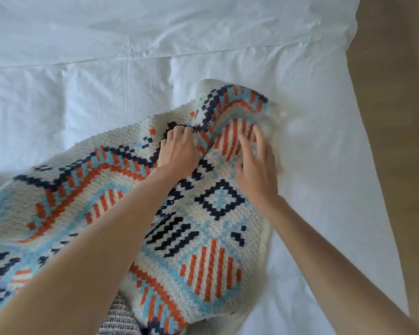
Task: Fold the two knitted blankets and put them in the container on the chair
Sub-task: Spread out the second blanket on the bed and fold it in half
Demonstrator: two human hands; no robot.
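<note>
A cream knitted blanket [211, 240] with orange, light blue and navy patterns lies rumpled on the white bed, running from the lower left toward the centre. My left hand [178, 152] clutches a bunched fold of it near its far end. My right hand [258, 163] hovers with fingers spread over the raised right fold, blurred by motion; whether it touches the fabric I cannot tell. A strip of a second, grey-and-white knit [117, 317] peeks out under the patterned blanket at the bottom edge. The container and chair are out of view.
The white duvet [155, 81] covers the bed, with a seam across the far part. The bed's right edge [363, 165] drops to a tan floor [402, 117].
</note>
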